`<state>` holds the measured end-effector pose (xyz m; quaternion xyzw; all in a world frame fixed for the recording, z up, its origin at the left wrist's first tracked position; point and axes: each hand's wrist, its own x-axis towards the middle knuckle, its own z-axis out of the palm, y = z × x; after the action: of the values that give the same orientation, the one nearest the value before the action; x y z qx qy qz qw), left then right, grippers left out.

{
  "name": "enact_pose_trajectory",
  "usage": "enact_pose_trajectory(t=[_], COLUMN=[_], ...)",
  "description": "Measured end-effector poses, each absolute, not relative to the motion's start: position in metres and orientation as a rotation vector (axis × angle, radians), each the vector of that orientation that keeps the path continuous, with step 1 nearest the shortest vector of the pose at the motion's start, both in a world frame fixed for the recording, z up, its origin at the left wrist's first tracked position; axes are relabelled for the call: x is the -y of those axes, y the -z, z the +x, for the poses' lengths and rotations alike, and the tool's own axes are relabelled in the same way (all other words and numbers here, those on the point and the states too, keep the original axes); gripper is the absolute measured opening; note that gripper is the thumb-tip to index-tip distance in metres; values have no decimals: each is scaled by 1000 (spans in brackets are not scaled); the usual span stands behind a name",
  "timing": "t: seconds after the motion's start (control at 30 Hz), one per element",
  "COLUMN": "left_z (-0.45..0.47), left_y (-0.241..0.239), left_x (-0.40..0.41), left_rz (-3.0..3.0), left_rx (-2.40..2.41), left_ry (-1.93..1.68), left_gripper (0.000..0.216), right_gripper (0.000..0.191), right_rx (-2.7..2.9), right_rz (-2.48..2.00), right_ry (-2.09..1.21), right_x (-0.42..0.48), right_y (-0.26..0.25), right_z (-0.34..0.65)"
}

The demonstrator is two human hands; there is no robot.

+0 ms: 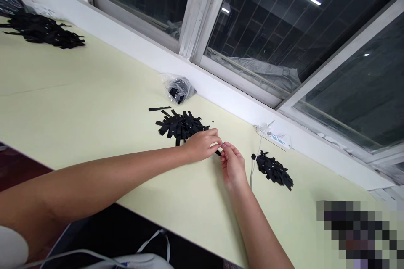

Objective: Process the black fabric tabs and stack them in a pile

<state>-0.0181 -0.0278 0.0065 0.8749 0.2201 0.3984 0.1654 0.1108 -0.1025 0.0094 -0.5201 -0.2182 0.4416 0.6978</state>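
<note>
Over the pale table, my left hand (203, 145) and my right hand (232, 163) meet fingertip to fingertip. Both are closed in a pinch. A short black fabric strip (218, 152) shows between them, its far end hidden by the right fingers. Whether a small part sits at the touching fingertips is too small to tell. Just beyond the left wrist lies a loose pile of black strips (181, 125) with small shiny spots on them. To the right of my right hand is a second, smaller pile of such strips (274, 170).
A clear plastic bag (179, 89) with black pieces stands near the wall, a single strip (159, 109) before it. A power strip (274, 138) trails a white cable (256, 159) beside my right hand. More black strips (47, 29) lie far left. Windows rise behind the table (104, 105).
</note>
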Motion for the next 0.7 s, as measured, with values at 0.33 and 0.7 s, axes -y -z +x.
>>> enact_pose_trajectory(t=[0.33,0.7], left_z=[-16,-21], left_y=[-7,-11], left_x=[29,27], left_rz=[2404,2449], left_rx=[-691,-624], left_ry=[-1189,-1160], left_gripper=[16,16], right_gripper=[39,37], right_rx=[517,557], right_rz=[-1152,-1167], right_ry=[-970,-955], right_x=[103,102], right_y=[-12,-10], right_z=[110,110])
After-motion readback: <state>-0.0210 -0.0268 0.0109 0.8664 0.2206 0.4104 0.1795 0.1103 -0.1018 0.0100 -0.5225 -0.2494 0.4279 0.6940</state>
